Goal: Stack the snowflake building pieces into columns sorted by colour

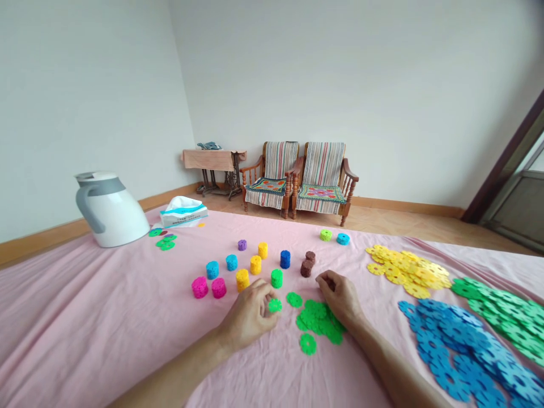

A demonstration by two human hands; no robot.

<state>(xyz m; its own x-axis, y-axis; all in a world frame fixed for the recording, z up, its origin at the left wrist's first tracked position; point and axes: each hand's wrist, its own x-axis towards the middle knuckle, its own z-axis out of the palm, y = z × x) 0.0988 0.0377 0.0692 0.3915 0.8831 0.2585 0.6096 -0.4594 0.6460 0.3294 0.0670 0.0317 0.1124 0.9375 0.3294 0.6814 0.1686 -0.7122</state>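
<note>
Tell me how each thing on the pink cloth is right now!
left hand: fingertips on one green disc
right hand: resting on the loose green pile
green stack: upright
kettle: lid shut
tissue pack: tissue sticking out
yellow pile: loose, flat

head-worn view, facing forward-down, table (pixel 106 317) close

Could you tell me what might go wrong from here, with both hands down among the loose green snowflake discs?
1. The left hand pinches one green disc close to the green stack and yellow stack; a careless lift could topple them.
2. The right hand rests on the loose green pile, so a sweep might scatter discs over the pink cloth.
3. The brown stacks stand just beyond its fingertips and might be nudged.
</note>
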